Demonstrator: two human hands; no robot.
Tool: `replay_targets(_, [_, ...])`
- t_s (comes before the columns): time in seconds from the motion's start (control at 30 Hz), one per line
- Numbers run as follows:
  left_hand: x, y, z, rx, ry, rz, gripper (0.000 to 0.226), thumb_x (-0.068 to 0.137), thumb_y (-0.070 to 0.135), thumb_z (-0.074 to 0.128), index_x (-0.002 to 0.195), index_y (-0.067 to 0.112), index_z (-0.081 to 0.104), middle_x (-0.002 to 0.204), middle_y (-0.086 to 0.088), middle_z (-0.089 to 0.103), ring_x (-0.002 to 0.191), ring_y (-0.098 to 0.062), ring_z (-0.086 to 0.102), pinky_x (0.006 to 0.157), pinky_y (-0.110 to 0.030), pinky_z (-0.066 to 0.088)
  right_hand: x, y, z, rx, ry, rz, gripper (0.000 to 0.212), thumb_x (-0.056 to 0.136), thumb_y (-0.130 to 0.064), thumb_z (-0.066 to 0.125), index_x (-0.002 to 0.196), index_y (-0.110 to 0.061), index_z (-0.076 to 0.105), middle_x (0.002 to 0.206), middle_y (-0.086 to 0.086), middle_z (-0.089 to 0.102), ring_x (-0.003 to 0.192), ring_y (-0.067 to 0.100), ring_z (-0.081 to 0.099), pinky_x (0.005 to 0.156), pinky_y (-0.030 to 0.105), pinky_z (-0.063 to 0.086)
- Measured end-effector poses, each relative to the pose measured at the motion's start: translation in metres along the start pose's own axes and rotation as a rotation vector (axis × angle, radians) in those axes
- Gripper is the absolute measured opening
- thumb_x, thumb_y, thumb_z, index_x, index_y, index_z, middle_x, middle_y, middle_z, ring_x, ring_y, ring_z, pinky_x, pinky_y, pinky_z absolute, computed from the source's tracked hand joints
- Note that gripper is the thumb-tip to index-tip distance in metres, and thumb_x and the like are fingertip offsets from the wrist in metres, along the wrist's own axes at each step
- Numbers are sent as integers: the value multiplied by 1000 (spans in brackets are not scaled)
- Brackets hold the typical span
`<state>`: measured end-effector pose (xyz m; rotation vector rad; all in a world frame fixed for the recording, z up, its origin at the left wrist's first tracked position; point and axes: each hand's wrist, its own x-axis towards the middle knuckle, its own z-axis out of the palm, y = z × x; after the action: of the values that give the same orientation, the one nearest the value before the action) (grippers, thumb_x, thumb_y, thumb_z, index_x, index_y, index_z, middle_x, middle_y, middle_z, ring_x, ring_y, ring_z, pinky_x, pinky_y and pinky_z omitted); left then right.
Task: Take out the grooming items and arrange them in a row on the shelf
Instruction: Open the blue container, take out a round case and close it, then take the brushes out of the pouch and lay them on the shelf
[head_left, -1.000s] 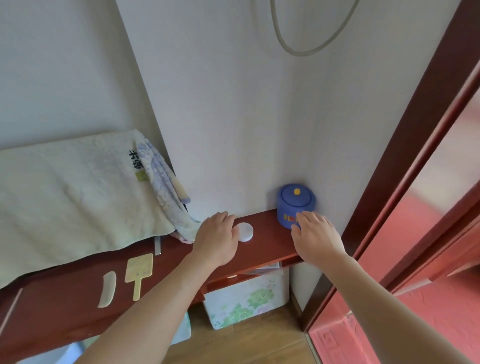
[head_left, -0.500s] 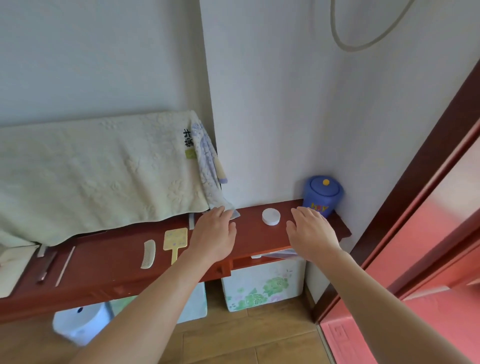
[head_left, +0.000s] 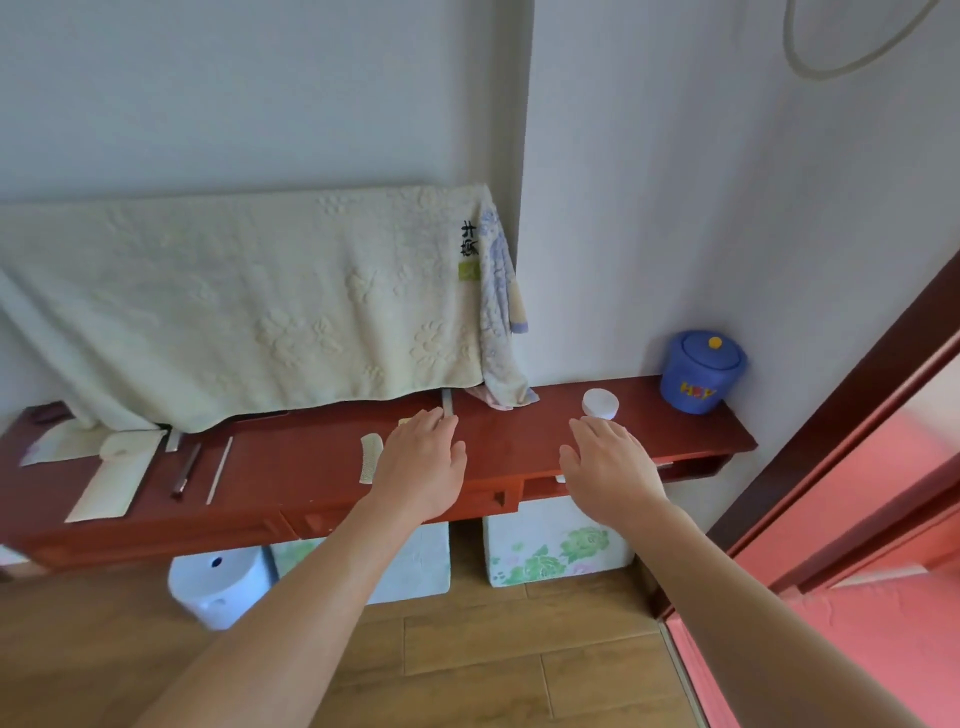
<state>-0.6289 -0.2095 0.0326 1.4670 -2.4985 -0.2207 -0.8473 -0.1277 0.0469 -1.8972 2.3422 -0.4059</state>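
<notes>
- Left hand: flat, palm down, fingers spread loosely, over the red shelf; it grips nothing. A half second ago it lay just beside the yellow paddle-shaped item; now it covers nearly all of that item, only a pale corner showing at the knuckles.
- Right hand: flat, palm down, fingers extended, holding nothing. It has drawn back from the blue lidded pot, which it touched a second ago and which now stands well apart beyond its fingertips, at the shelf's far end.
- The view has swung leftward since the earlier frames, bringing more of the shelf into sight.
- White round jar: just beyond the right fingertips, near but apparently not touching.
- White comb: just outside the left hand's outer edge, lying lengthwise on the shelf.
- Farther out past the left hand: a thin pale stick, a dark slender tool, then a flat cream pouch, lying side by side.
- A narrow metal strip protrudes beyond the left fingertips.
- A pale green towel hangs behind the shelf.
</notes>
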Motion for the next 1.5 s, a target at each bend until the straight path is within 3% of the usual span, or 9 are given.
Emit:
replay_targets(0.17, [-36,-19,-16,0,9,-134,38,101,27,38,130,8,55,134,-9,56,126,-28,49,105,-42,40,2,-30,5,1,-53,-103,35,97,-31,34,117,-11,55,122,3,57,117,22,48,103,34,35])
replay_targets(0.3, [-68,-37,-26,22,28,-242,41,100,29,33,129,8,53,133,-10,57,122,-27,51,103,-41,41,0,-58,14,27,-61,-223,21,94,-32,34,92,-18,49,101,-3,56,102,21,52,92,33,39])
replay_targets(0.43, [-102,-61,-34,36,38,-331,42,102,28,41,138,8,51,138,-11,54,129,-28,47,107,-42,38,-7,-91,25,23,-77,-322,31,96,-30,37,114,-12,56,118,2,57,114,23,49,100,34,36])
replay_targets(0.57, [-134,-94,-46,24,71,-396,45,103,28,40,143,8,47,144,-10,50,134,-26,43,111,-40,34,-12,-134,34,23,-82,-384,30,94,-29,36,108,-14,57,111,0,58,110,22,51,96,33,38])
replay_targets(0.73, [-171,-153,-66,46,87,-426,47,105,29,34,147,10,41,151,-7,42,140,-22,36,115,-36,29,-17,-203,53,17,-82,-434,37,95,-30,36,123,-14,54,122,0,57,115,23,50,97,36,40])
replay_targets(1.0, [-222,-263,-91,51,72,-425,47,105,31,34,146,11,43,150,-5,45,139,-21,38,114,-36,31,-36,-322,104,27,-152,-418,31,95,-32,31,107,-15,55,109,-2,56,108,21,49,86,33,41])
replay_targets(1.17, [-233,-315,-98,34,40,-419,48,105,32,34,148,12,40,154,-5,40,143,-21,34,116,-36,30,-42,-369,119,21,-155,-418,37,98,-31,32,120,-11,54,123,3,56,117,22,48,101,36,37])
replay_targets(1.3, [-221,-349,-99,27,32,-411,44,104,31,37,143,12,46,143,-4,51,131,-21,46,108,-36,40,-23,-394,136,11,-155,-403,31,96,-32,30,108,-16,54,112,-1,57,111,22,51,101,37,39])
replay_targets(1.5, [-187,-406,-98,18,45,-414,37,101,29,40,130,11,54,120,-1,59,111,-21,56,95,-39,50,30,-433,169,-14,-153,-424,37,98,-31,34,123,-12,53,127,2,55,120,22,46,109,36,31])
